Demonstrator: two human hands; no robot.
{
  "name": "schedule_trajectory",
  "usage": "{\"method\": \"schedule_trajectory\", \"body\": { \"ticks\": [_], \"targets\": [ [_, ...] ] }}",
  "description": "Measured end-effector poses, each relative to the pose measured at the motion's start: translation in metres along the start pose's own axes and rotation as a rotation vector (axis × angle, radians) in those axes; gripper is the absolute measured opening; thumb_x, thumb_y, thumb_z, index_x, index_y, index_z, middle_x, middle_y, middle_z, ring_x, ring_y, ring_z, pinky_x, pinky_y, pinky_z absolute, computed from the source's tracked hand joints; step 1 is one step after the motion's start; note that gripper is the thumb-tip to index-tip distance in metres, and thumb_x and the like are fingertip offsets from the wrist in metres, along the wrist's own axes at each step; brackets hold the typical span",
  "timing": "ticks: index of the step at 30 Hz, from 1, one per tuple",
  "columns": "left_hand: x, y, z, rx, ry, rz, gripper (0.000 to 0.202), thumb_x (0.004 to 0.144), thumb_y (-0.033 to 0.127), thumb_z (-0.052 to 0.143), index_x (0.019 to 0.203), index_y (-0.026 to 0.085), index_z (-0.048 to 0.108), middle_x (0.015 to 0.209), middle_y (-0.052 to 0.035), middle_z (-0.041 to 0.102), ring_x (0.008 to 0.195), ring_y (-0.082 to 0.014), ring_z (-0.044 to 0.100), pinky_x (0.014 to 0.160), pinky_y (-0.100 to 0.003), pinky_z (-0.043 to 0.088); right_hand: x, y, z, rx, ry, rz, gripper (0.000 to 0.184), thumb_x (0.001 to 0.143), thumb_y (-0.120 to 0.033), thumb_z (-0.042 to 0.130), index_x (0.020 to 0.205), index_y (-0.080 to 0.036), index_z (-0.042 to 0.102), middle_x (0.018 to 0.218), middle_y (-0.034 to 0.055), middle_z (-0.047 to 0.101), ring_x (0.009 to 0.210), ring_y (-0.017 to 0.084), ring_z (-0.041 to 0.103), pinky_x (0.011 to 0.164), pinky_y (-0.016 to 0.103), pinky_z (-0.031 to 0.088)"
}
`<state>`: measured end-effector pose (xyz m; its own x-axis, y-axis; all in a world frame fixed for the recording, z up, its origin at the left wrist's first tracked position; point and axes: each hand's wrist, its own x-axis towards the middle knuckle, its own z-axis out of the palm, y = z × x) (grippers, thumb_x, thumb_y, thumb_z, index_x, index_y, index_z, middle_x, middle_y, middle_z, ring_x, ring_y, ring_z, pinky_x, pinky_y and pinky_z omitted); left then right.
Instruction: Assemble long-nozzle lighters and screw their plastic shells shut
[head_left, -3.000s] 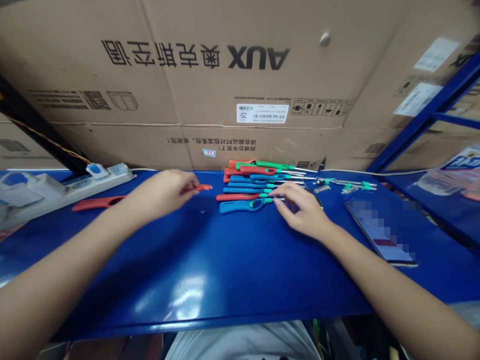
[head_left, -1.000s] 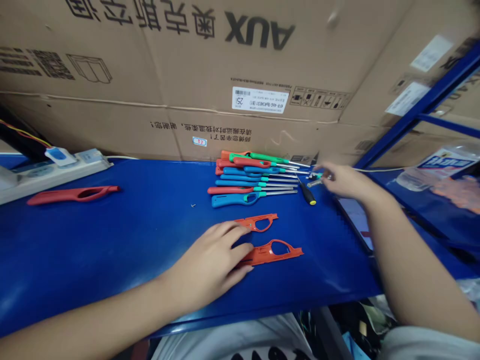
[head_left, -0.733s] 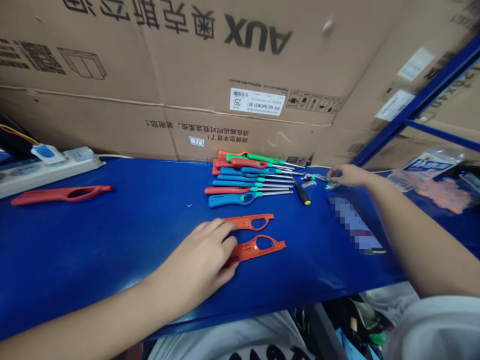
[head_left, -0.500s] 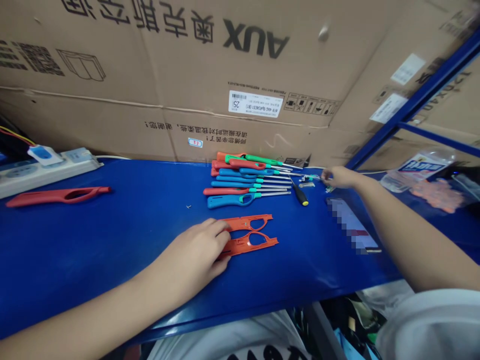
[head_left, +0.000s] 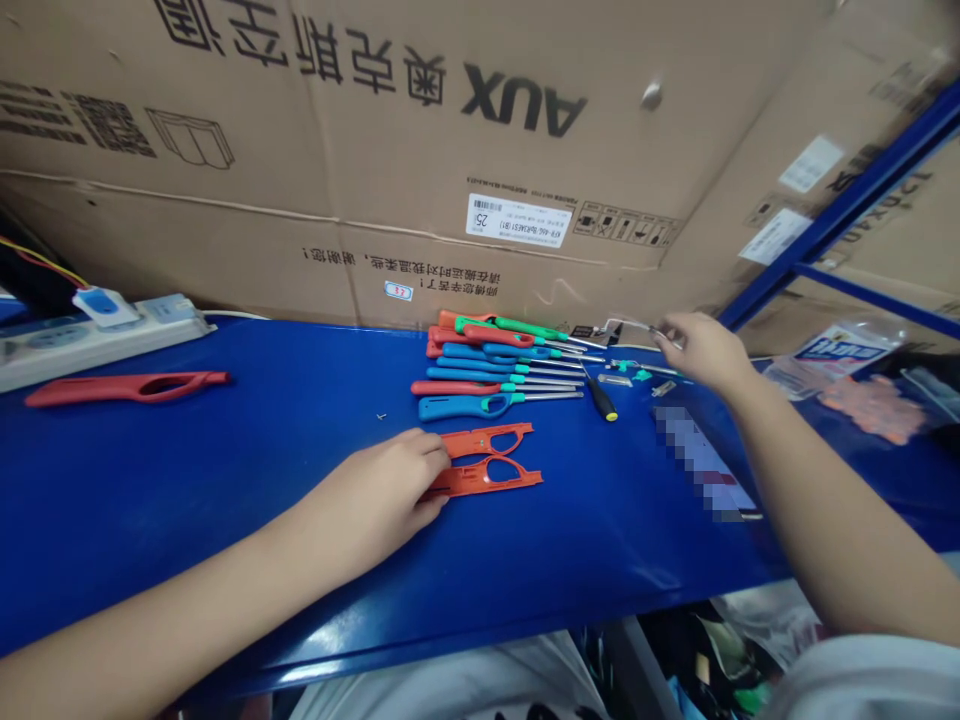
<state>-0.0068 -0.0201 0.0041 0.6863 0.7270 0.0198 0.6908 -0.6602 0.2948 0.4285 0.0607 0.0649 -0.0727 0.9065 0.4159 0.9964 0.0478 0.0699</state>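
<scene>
My left hand [head_left: 397, 475] is closed over the left ends of two orange lighter shell halves [head_left: 501, 472], which lie side by side on the blue table with their trigger loops showing. At the back right, my right hand [head_left: 701, 350] pinches a thin metal rod with a pale wire [head_left: 634, 324], lifted slightly above the table. Small teal and metal lighter parts [head_left: 641, 374] lie beneath it. To their left is a pile of assembled lighters [head_left: 465, 407] in blue, red and green with metal nozzles. A black and yellow screwdriver [head_left: 602, 400] rests against the pile.
On the left are a red lighter shell [head_left: 127, 389] and a white power strip [head_left: 112, 340]. Tiny screws [head_left: 381, 416] lie near the middle. A phone [head_left: 705, 465] and a clear plastic bag with orange pieces [head_left: 870, 405] are on the right. Cardboard [head_left: 337, 200] stands behind.
My right hand has lifted from the small parts with the thin rod and wire in its fingers. My left hand still grips the orange shell halves; the view has shifted slightly.
</scene>
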Motion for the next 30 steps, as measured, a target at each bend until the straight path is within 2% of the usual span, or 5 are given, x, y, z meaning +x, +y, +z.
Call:
{"method": "schedule_trajectory", "body": {
  "ticks": [4, 10, 13, 19, 30],
  "targets": [
    [0.001, -0.003, -0.009, -0.094, 0.069, -0.044, 0.020, 0.086, 0.027, 0.069, 0.106, 0.023, 0.069, 0.111, -0.0058, 0.072, 0.103, -0.0289, 0.069, 0.087, -0.044, 0.057, -0.012, -0.045, -0.019, 0.157, 0.109, -0.134, 0.013, 0.092, -0.025, 0.060, 0.099, -0.018, 0.068, 0.097, 0.0132, 0.072, 0.094, 0.024, 0.064, 0.089, 0.036, 0.049],
    [0.006, 0.009, -0.024, -0.216, 0.671, 0.003, 0.053, 0.089, 0.036, 0.071, 0.137, 0.025, 0.052, 0.142, -0.0073, 0.057, 0.133, -0.0255, 0.053, 0.113, -0.044, 0.044, -0.049, -0.145, -0.034, 0.638, 0.098, -0.426, 0.012, 0.096, -0.026, 0.058, 0.102, -0.022, 0.068, 0.096, 0.0058, 0.069, 0.080, 0.018, 0.063, 0.069, 0.030, 0.051],
    [0.006, 0.013, -0.019, -0.208, 0.660, 0.077, 0.045, 0.091, 0.032, 0.070, 0.133, 0.024, 0.056, 0.135, -0.0056, 0.063, 0.127, -0.0235, 0.057, 0.109, -0.042, 0.046, -0.065, -0.173, -0.019, 0.758, 0.062, -0.532, 0.014, 0.097, -0.022, 0.058, 0.108, -0.024, 0.067, 0.095, 0.0054, 0.068, 0.082, 0.017, 0.064, 0.073, 0.032, 0.053],
    [0.004, 0.016, -0.005, -0.213, 0.600, 0.059, 0.055, 0.087, 0.028, 0.074, 0.138, 0.023, 0.051, 0.137, -0.0058, 0.061, 0.128, -0.0223, 0.054, 0.110, -0.039, 0.044, -0.084, -0.184, 0.013, 0.822, -0.022, -0.601, 0.021, 0.098, -0.022, 0.057, 0.116, -0.025, 0.066, 0.100, 0.0062, 0.068, 0.085, 0.016, 0.066, 0.074, 0.030, 0.055],
    [0.003, 0.022, 0.000, -0.046, 0.728, 0.083, 0.064, 0.091, 0.027, 0.068, 0.147, 0.025, 0.038, 0.148, -0.0124, 0.050, 0.138, -0.0289, 0.046, 0.114, -0.047, 0.037, -0.087, -0.185, 0.012, 0.739, -0.071, -0.577, 0.010, 0.097, -0.022, 0.057, 0.107, -0.023, 0.059, 0.102, 0.0047, 0.070, 0.093, 0.017, 0.067, 0.075, 0.029, 0.053]
  ]
}}
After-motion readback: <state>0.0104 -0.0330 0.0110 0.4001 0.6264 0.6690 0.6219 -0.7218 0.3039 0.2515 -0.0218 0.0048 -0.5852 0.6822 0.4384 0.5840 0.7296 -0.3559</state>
